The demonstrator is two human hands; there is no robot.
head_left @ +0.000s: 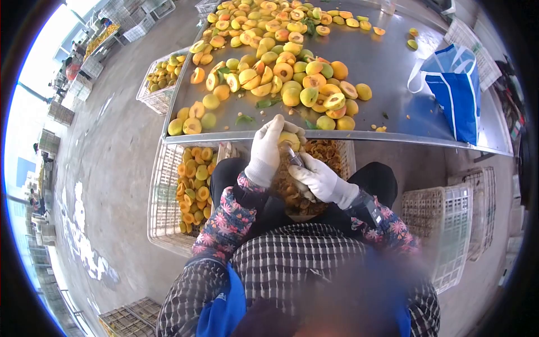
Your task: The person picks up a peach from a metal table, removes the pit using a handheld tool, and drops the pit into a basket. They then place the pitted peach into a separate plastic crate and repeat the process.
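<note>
A peach [289, 138] is gripped in the closed left hand [268, 147]; a knife [294, 157] is clasped by the right hand [314, 175], just beside. Pit crate [347, 157] below both.

The person sat with both arms drawn in front of the torso, elbows bent and forearms angled forward and inward; both sleeves were floral-patterned, and both hands wore pale gloves. The left hand [269, 145] was raised farther from the body than the right, its fingers curled over and closed in a grip, the wrist bent slightly to the right; the right hand [315, 175] sat nearer and lower, just right of the left and almost touching it, its fingers folded in a closed grasp, thumb side turned toward the left hand; the right wrist ran back to the right.
</note>
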